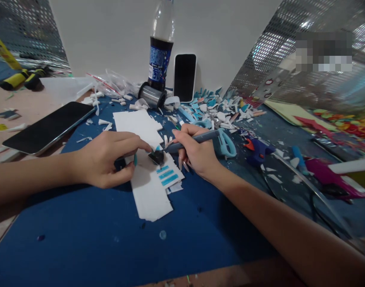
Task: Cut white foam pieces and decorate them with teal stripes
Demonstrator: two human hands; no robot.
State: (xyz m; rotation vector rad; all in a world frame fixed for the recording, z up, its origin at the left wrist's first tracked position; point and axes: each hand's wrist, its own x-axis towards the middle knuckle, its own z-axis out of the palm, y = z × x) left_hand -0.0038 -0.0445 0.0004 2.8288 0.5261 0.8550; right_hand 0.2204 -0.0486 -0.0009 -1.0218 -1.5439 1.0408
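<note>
My right hand (197, 149) is closed round a blue-grey marker pen (205, 136), its tip against a small black piece (157, 158). The index fingertip of my left hand (106, 159) presses on that piece from the other side, the other fingers curled. A bit of teal shows between its thumb and fingers; what it is I cannot make out. Under the black piece lies white foam board (149, 195) with ragged edges. Blue stripes (167, 175) are on a white piece beside it. Light blue scissors (226, 143) lie just behind my right hand.
A blue mat (104, 239) covers the table. Phones lie left (48, 127) and stand (184, 77) at the back, near a cola bottle (161, 52) and a spool (152, 95). Scraps (218, 109) are heaped behind; a blue glue gun (258, 150) lies right.
</note>
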